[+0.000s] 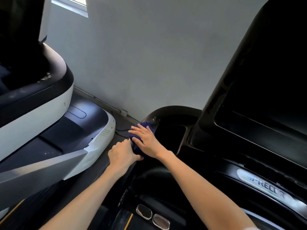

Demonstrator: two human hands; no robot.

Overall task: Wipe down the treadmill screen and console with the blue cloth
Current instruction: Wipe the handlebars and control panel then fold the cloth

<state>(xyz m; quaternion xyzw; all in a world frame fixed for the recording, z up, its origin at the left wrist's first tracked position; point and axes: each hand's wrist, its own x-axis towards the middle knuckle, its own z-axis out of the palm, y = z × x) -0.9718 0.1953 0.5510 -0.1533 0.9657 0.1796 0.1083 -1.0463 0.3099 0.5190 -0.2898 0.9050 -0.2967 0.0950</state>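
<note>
Two hands meet at the left rim of the console (167,111). My right hand (146,138), fingers flat and spread, presses the blue cloth (145,125) there. My left hand (122,154), just beside, seems curled round the rim. The screen (265,100) lies away rightward, on my right hand's side.

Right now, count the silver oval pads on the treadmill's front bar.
2. The left pad and the right pad lie side by side, a little apart, on the dark bar at the bottom centre of the view. Others may be hidden outside the frame.
</note>
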